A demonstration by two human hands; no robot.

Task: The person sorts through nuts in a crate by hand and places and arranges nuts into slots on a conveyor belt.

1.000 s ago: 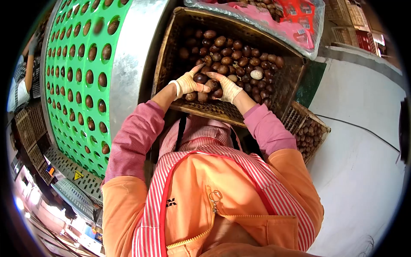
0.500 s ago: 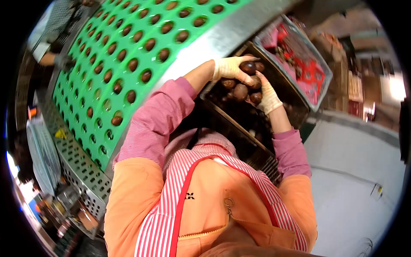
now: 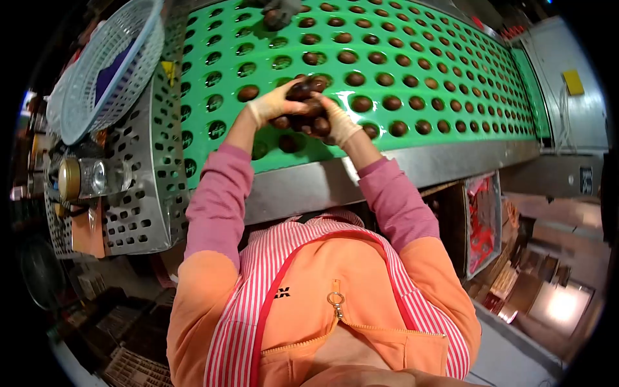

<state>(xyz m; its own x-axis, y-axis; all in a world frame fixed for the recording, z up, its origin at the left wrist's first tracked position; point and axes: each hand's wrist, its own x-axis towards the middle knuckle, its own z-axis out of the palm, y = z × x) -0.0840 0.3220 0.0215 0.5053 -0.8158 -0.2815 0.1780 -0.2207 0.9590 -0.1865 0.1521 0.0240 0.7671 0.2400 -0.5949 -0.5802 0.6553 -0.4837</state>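
Observation:
My left hand (image 3: 274, 105) and my right hand (image 3: 339, 122), both in pale gloves with fingertips showing, are closed together around several dark brown, egg-shaped things (image 3: 308, 108). The bunch is cupped between the palms, just above the green belt (image 3: 274, 158) with its rows of oval hollows. Under my wrists, one brown egg-shaped thing (image 3: 290, 143) lies in the near row; another one (image 3: 247, 93) rests left of my left hand. To the right most hollows hold one each, while several at the left hold none. My fingers hide part of the bunch.
Another person's dark-gloved hand (image 3: 278, 16) is over the far side of the belt. A metal edge (image 3: 296, 190) runs along my side. At left are a perforated metal guard (image 3: 138, 213), a light blue basket (image 3: 145, 61) and a jar (image 3: 80, 177). A crate with red pieces (image 3: 482, 226) stands at right.
My hands have moved from over the dark crate beside the belt to above the green belt, carrying the bunch of brown egg-shaped things. My view has turned left with them.

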